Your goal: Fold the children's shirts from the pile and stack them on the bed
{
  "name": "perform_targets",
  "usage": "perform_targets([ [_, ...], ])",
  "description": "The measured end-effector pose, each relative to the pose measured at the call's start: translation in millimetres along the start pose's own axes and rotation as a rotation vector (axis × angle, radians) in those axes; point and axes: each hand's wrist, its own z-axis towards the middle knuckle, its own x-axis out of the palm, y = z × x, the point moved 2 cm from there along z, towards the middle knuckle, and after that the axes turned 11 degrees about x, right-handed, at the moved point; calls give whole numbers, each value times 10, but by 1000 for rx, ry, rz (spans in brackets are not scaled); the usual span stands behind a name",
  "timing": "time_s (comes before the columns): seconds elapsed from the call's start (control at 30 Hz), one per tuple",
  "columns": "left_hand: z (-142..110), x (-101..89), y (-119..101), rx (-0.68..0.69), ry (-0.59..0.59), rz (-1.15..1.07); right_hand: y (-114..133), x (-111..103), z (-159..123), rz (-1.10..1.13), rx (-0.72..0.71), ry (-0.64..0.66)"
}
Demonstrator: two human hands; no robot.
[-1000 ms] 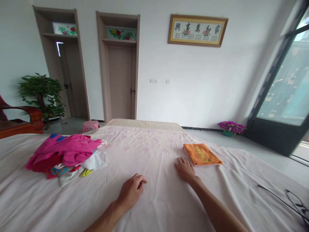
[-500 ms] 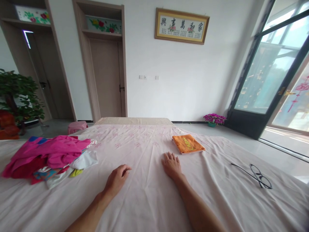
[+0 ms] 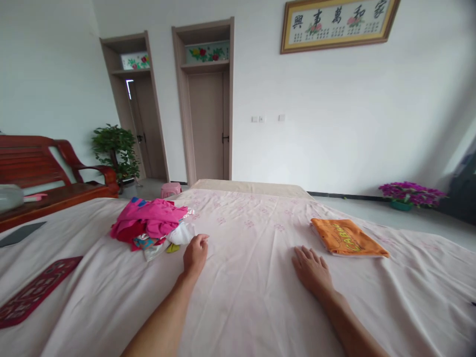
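My left hand (image 3: 196,254) is just right of a heap of crumpled clothes (image 3: 152,220), apart from it. Its fingers are curled in and I see nothing in them. The heap is mostly bright pink, with red, white, blue-patterned and yellow-green pieces underneath. Palm down on the pale pink sheet (image 3: 238,297), my right hand (image 3: 312,270) lies with fingers stretched out and holds nothing. Beyond it to the right is a neatly folded orange garment (image 3: 349,238) with yellow lettering, not touched by the hand.
A dark red patterned mat (image 3: 37,292) and a flat dark grey item (image 3: 22,234) lie at the left. Behind them stand a wooden bench (image 3: 82,183), a potted plant (image 3: 115,148) and a pink stool (image 3: 171,189). Purple flowers (image 3: 412,192) sit on the floor at the right.
The view has turned left, so the bench and red mat show and the eyeglasses have left the view. My left hand has moved closer to the clothes heap; my right hand stays flat.
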Motion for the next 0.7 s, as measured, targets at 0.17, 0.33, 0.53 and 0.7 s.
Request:
perform_targets([
  [0.17, 209, -440, 370, -105, -307, 92, 6, 26, 22, -16, 2, 1],
  [0.33, 302, -890, 583, -159, -562, 330, 10, 36, 31, -23, -1, -4],
  [0.53, 360, -907, 603, -154, -464, 413, 23, 6, 18, -15, -1, 6],
  [0.7, 374, -921, 771, -321, -432, 315, 20, 15, 20, -11, 2, 11],
])
